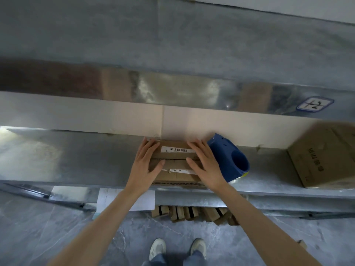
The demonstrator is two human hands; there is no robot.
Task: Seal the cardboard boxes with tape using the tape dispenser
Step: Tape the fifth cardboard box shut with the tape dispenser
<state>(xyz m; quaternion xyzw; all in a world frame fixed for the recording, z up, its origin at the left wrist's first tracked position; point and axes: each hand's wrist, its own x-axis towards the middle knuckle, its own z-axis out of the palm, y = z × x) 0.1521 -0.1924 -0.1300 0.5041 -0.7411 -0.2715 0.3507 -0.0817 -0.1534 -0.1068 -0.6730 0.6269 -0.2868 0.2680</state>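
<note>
Brown cardboard box (175, 163) sits on metal shelf (76, 160), against the back wall. Left hand (147, 163) and right hand (206, 166) lie flat on its top, fingers straight. Blue tape dispenser (229, 160) stands just right of right hand.

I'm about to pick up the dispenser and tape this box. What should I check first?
1. Box flaps closed: ok, both lie flat and meet at the middle seam.
2. Box held steady: ok, left hand presses flat on its left part.
3. Right hand free to grab: ok, it lies flat on the box and holds nothing.
4. Dispenser in reach: ok, it sits on the table right beside the right hand.
5. Tape end ready on the dispenser: cannot tell, that side is hidden.
6. Seam bare of tape: cannot tell, too blurred.
</note>
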